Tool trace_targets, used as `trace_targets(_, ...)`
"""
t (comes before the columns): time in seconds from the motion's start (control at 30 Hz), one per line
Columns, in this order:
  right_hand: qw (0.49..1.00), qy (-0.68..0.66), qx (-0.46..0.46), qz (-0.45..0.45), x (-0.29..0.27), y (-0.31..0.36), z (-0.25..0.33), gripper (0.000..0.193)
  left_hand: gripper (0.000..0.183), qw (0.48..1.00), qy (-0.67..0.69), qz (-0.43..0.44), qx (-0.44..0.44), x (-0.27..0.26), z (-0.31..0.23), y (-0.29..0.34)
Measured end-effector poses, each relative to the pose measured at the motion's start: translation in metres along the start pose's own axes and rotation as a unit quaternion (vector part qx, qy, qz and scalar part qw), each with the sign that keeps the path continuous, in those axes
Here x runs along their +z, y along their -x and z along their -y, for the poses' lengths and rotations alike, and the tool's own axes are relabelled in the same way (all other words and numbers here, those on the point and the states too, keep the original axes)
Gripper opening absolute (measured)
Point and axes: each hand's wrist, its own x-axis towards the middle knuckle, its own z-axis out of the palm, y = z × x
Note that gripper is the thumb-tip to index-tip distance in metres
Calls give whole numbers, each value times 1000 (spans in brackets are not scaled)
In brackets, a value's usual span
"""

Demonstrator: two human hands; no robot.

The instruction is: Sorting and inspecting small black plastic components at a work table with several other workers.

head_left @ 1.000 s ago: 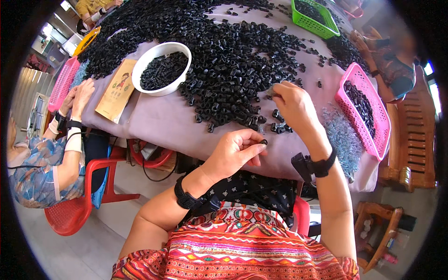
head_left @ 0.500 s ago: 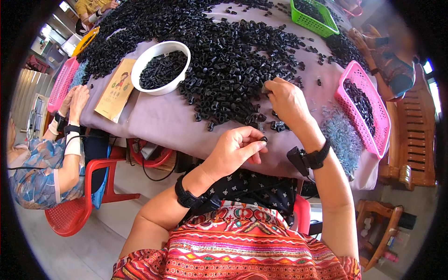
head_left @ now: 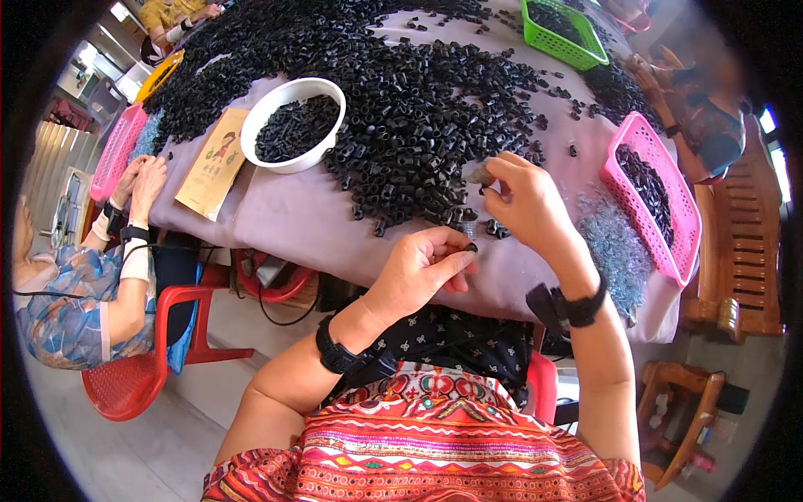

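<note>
My left hand (head_left: pixel 427 266) is over the table's near edge, thumb and forefinger pinching a small black plastic piece (head_left: pixel 471 248). Farther up and to the right, my right hand (head_left: pixel 527 199) has its fingers drawn together beside the pile. A greyish blur shows at its fingertips; what they hold, if anything, I cannot make out. A big heap of small hollow black plastic parts (head_left: pixel 410 134) spreads across the cloth in front of both hands. Right of my right hand lies a mound of fine bluish-silver wire-like pieces (head_left: pixel 615 251).
A white bowl (head_left: pixel 333 140) and a pink basket (head_left: pixel 687 226) both hold black pieces. A yellow booklet (head_left: pixel 209 171) lies left of the bowl. A green basket (head_left: pixel 577 57) stands farther back. Co-workers sit around; one's hands (head_left: pixel 144 184) are at the left edge, near a red chair (head_left: pixel 163 351).
My right hand has shifted slightly right and nearer to me, its wrist lower. My left hand stays almost in place, pinching the black piece.
</note>
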Motion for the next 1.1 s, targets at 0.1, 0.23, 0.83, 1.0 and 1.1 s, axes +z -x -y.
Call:
trace_targets(0.1,999,-20,7,31,-21,15,26,17,17,997,73,-2,2,1,3,-1)
trace_targets(0.23,997,-36,-21,68,-20,31,36,16,20,999,39,-14,-9,2,0,-1)
trace_targets(0.83,968,-206,108,89,-6,42,27,17,14,1000,-5,-4,8,4,-2,0)
trace_targets(1.0,969,-189,103,119,-15,35,34,14,16,1000,10,-2,0,4,-2,1)
trace_targets(1.1,991,-71,35,111,-16,32,41,13,19,1000,4,-3,2,5,0,2)
